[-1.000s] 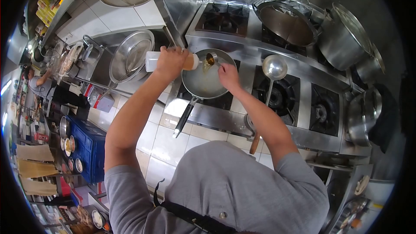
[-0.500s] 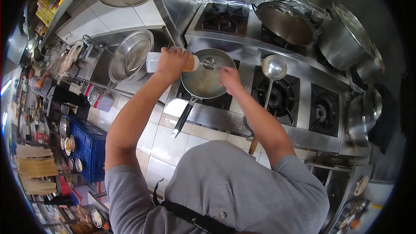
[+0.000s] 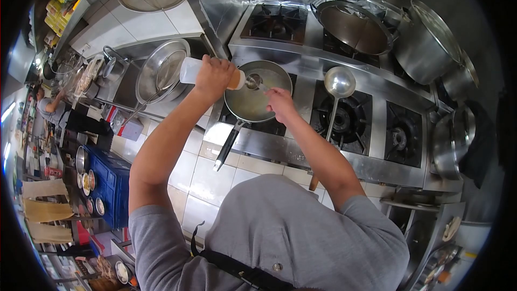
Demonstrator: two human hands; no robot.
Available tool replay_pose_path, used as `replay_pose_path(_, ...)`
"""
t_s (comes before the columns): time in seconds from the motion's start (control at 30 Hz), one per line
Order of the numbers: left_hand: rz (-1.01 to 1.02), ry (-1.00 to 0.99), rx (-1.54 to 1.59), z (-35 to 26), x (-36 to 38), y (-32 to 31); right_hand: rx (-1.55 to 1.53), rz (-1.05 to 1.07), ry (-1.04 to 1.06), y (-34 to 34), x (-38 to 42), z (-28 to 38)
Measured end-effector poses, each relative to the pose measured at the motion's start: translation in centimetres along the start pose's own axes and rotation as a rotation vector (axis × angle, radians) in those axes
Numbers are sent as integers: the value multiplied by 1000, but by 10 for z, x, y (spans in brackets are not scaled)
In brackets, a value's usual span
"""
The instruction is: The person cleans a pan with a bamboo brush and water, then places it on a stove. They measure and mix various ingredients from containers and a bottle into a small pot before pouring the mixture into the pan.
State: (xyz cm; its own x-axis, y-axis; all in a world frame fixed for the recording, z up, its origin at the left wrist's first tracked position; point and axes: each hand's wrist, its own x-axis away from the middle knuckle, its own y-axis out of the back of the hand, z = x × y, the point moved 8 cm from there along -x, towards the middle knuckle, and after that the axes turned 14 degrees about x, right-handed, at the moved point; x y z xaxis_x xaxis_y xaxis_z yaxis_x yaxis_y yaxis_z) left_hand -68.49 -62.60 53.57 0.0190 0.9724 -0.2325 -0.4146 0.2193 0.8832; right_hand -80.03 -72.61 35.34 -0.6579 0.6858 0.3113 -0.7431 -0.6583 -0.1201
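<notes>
My left hand (image 3: 214, 77) is wrapped round a clear squeeze bottle (image 3: 190, 70) with an amber liquid, tipped with its mouth towards a small metal measuring spoon (image 3: 253, 81). The spoon's handle is pinched in my right hand (image 3: 280, 104), over the pan. Bottle mouth and spoon are touching or nearly so. Beneath them a frying pan (image 3: 249, 103) with a black handle holds a pale, cloudy liquid and rests on the stove's front left burner. Whether liquid is flowing from the bottle is too small to tell.
Right of the pan, a ladle (image 3: 340, 82) lies across a burner. A wok (image 3: 353, 28) and a large pot (image 3: 429, 43) stand behind. On the left are a metal bowl with a strainer (image 3: 163, 70), a blue crate (image 3: 116, 183) and another person (image 3: 51, 106).
The spoon and my right hand have moved slightly left, closer to the bottle. My left hand still grips the bottle, barely shifted.
</notes>
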Motion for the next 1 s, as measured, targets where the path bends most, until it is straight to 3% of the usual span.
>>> replay_pose_path(1.0, -56, -86, -60, -4, -9, 40, -136, -9, -117, 4, 3, -12)
